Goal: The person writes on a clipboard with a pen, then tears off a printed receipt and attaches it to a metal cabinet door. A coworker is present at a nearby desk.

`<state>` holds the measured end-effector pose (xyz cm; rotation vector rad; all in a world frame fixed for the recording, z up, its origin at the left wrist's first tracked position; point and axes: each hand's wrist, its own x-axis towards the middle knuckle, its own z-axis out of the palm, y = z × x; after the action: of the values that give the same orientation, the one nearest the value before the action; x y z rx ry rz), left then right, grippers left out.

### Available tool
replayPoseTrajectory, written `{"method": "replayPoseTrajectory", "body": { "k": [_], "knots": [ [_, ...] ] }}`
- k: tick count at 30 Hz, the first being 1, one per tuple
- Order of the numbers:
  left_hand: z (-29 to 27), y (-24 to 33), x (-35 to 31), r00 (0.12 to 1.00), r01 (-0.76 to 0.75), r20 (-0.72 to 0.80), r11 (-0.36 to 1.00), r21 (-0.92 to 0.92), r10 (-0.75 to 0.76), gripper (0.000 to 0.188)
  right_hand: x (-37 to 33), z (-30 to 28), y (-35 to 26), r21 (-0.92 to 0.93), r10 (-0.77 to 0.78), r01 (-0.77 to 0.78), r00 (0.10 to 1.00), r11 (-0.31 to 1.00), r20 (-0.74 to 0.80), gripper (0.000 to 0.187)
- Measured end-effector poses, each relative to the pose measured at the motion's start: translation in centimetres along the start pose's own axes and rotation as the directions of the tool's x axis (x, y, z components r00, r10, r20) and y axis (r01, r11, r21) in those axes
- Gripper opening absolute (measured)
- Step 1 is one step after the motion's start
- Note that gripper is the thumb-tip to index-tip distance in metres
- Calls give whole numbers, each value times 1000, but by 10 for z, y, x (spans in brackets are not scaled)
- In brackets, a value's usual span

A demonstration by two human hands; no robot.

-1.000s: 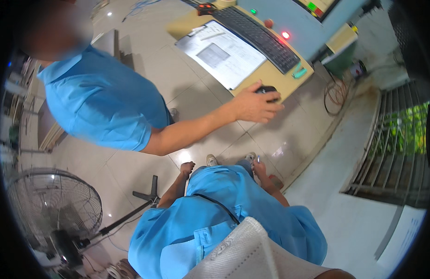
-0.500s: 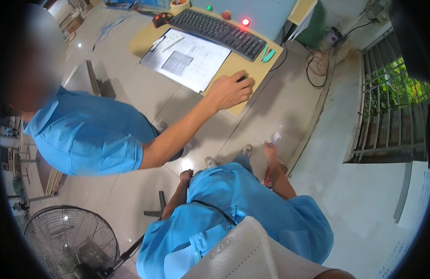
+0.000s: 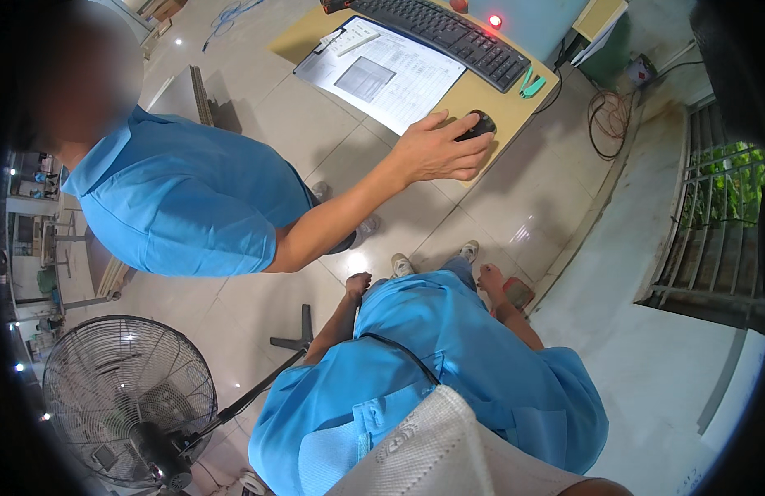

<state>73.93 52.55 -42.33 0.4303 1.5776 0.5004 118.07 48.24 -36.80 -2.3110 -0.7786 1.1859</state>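
The person's left hand [image 3: 359, 283] hung on the near side of the desk [image 3: 512, 106], well apart from it, with the fingers curled narrow; I could not tell whether it held something. The right hand [image 3: 490, 277] hung on the same side of the desk, and its grip also was not clear. The black mouse [image 3: 483, 122] was on the desk, under a co-worker's hand [image 3: 438, 150].
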Motion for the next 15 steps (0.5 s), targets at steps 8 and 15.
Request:
{"method": "replayPoseTrajectory", "body": {
  "k": [8,15],
  "knots": [
    [4,3,-24,996,77,-38,997,0,-77,29,12,-26,-46,115,12,7,986,993,-166,61],
    [-6,14,-13,998,60,-26,998,-21,-61,30,-1,-46,-122,422,-81,154,979,893,-187,81]
  ]
}}
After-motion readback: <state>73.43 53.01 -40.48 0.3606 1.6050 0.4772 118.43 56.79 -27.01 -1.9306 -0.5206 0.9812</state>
